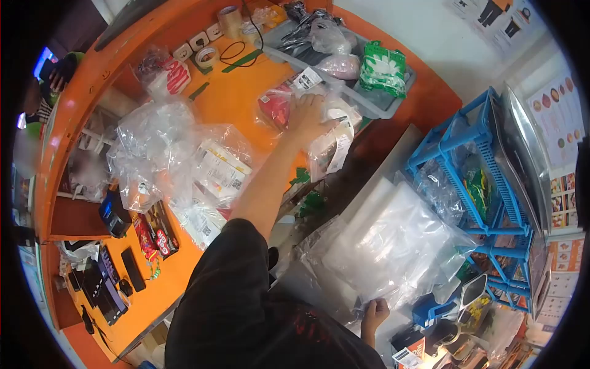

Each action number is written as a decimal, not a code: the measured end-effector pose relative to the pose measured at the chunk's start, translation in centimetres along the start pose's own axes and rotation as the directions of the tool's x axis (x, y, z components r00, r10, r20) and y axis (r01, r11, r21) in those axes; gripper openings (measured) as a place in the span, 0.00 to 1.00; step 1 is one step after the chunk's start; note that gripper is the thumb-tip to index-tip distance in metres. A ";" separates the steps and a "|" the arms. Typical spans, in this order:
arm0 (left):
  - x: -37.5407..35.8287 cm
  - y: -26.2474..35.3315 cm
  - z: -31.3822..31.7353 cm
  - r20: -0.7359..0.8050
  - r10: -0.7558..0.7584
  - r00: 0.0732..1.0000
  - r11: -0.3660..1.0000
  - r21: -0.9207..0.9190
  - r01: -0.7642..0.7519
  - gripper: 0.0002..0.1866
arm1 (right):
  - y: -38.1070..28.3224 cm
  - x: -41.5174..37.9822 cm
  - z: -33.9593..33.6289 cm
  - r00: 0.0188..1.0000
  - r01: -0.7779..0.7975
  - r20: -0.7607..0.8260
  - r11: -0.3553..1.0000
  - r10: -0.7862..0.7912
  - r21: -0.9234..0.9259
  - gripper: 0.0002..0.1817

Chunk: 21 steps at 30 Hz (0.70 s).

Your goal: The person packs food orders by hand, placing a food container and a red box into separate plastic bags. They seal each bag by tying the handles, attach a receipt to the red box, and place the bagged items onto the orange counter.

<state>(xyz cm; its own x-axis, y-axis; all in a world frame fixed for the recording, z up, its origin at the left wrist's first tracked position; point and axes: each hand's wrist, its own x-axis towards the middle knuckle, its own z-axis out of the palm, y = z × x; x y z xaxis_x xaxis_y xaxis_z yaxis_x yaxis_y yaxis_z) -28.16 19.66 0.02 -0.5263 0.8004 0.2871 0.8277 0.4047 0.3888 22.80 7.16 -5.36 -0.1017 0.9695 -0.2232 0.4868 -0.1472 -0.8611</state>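
My left hand [307, 117] reaches forward across the orange counter [236, 98]. It lies on a clear packet with a white label [335, 144], its fingers closed over the packet's top. A packet with red contents [275, 106] sits just left of that hand. My right hand [373, 313] is low and near my body. Its fingers are curled on the edge of a stack of clear plastic bags [393, 246]. My black sleeve [236, 289] fills the lower middle.
A grey tray [369, 103] behind the left hand holds a green packet [383, 67] and bagged items. Heaped clear bags [157, 147] and labelled packets [218, 166] lie left. Tape rolls [208, 56], black devices [110, 277], a blue rack [485, 184]. Another person [46, 86] is far left.
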 end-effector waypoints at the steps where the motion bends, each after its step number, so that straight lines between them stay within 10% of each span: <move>1: -0.2 -0.5 -0.1 -0.074 0.020 0.997 0.999 -0.029 -0.022 0.36 | -0.5 -0.1 0.2 1.000 0.014 -0.008 1.000 -0.014 -0.002 0.08; 4: -0.1 -2.9 -0.6 -0.100 -0.060 0.993 0.964 -0.262 0.032 0.31 | -0.2 -0.1 0.2 0.998 0.067 -0.013 0.998 -0.067 -0.007 0.08; 6: 0.3 -5.9 -2.4 0.238 -0.409 0.881 0.706 -0.529 0.471 0.28 | 0.9 0.0 -0.2 1.000 0.003 0.003 1.000 -0.003 0.023 0.08; 9: 0.7 -10.7 -1.9 0.027 -0.492 0.870 0.864 -0.104 0.492 0.26 | -0.9 -0.3 0.1 1.000 -0.012 0.017 0.998 0.011 0.059 0.08; 11: -0.1 -10.7 -4.6 -0.044 -0.429 0.902 0.842 0.343 0.417 0.25 | -0.9 -0.3 0.1 0.999 -0.030 0.038 0.997 0.027 0.073 0.08; 21: -4.6 -15.5 -6.4 -0.079 0.053 0.995 0.998 0.044 -0.050 0.39 | -0.9 -0.3 0.8 0.995 0.082 -0.051 0.996 -0.083 -0.028 0.09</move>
<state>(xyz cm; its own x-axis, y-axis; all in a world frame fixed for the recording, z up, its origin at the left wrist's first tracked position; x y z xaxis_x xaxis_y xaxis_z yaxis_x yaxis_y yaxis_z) -39.79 6.83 -1.71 -0.4952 0.7832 0.3761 0.8607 0.3835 0.3348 21.67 6.87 -4.89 -0.0976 0.9871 -0.1272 0.5013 -0.0617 -0.8631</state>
